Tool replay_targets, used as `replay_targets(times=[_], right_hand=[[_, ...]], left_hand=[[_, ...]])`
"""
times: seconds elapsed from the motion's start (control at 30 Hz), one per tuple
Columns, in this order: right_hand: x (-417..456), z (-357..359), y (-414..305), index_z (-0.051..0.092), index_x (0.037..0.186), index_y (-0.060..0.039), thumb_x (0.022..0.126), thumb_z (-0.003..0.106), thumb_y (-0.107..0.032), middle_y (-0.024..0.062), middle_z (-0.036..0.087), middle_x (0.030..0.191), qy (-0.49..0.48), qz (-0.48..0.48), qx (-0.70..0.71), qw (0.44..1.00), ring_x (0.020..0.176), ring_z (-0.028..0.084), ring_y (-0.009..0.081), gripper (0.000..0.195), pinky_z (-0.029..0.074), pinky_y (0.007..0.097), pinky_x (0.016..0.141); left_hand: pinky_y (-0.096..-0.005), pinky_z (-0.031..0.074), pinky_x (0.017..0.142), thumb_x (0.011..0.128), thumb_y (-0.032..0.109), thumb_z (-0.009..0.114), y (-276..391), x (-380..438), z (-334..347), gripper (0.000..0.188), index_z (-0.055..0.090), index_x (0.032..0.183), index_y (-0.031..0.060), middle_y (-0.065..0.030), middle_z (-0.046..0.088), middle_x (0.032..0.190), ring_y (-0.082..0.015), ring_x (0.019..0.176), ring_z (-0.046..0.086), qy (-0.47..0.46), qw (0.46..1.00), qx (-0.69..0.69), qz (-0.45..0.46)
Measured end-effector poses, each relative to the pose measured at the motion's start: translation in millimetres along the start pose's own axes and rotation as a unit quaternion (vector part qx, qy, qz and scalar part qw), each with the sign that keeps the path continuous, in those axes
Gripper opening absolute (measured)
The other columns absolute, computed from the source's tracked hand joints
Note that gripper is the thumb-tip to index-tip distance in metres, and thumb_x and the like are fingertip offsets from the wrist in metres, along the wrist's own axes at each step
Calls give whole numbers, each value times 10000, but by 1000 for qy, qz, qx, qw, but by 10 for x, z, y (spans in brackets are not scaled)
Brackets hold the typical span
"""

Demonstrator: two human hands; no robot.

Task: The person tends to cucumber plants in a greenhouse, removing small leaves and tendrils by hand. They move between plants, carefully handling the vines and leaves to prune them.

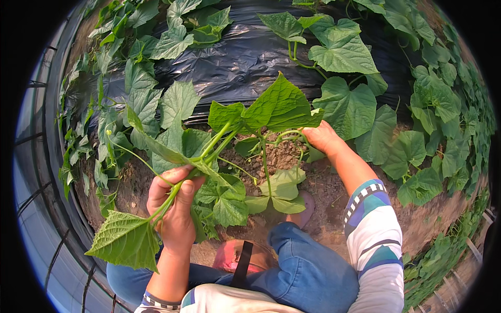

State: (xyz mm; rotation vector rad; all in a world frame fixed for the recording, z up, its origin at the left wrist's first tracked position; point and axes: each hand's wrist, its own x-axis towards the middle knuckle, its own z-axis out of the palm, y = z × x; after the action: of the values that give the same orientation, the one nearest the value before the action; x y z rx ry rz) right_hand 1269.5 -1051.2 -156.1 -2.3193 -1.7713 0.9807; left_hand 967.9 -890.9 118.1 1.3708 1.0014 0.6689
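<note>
My left hand (172, 207) is closed around the green stem of a leafy vine (213, 146), which looks like cucumber. One of its leaves (129, 238) hangs below the fist, and thin tendrils (133, 154) reach out to both sides. Farther up, a broad raised leaf (280, 105) spreads between my hands. My right hand (321, 137) reaches in at the right end of that leaf, beside curved thin stems (289, 135). Its fingertips are partly behind foliage, so its grip does not show. Beneath the stems lie crumbly soil (278, 156) and a low pale leaf (283, 184).
Black plastic mulch film (235, 58) covers the bed ahead. More vines stand at left (141, 101) and right (348, 105). A pink shoe (307, 209) rests on the soil, with a reddish round object (231, 254) near my legs. Frame bars (29, 139) curve along the left.
</note>
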Motion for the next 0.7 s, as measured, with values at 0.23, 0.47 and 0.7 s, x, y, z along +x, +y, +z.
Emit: replay_targets(times=[0.23, 0.47, 0.7], right_hand=[[-1, -176, -56, 633, 1106, -79, 911, 539, -355, 223, 633, 1098, -15, 121, 131, 984, 1083, 566, 369, 351, 433, 429, 952], [97, -237, -7, 624, 1119, -67, 926, 501, -308, 214, 631, 1127, -10, 33, 90, 995, 1057, 582, 378, 333, 467, 450, 900], [174, -174, -17, 634, 1116, -81, 918, 437, -311, 208, 634, 1141, 35, 33, 149, 988, 1075, 581, 385, 362, 472, 453, 896]], left_hand=[[-410, 552, 911, 922, 91, 646, 4, 13, -13, 186, 571, 1070, 8, -123, 612, 1130, -215, 1047, 612, -3, 1000, -6, 8], [-410, 554, 908, 920, 101, 651, 13, 28, -12, 197, 569, 1072, 6, -118, 608, 1122, -212, 1043, 612, 0, 1000, 2, 10], [-412, 557, 905, 916, 90, 652, 17, 43, 17, 193, 574, 1067, -3, -134, 605, 1137, -226, 1050, 614, 0, 1000, -1, 13]])
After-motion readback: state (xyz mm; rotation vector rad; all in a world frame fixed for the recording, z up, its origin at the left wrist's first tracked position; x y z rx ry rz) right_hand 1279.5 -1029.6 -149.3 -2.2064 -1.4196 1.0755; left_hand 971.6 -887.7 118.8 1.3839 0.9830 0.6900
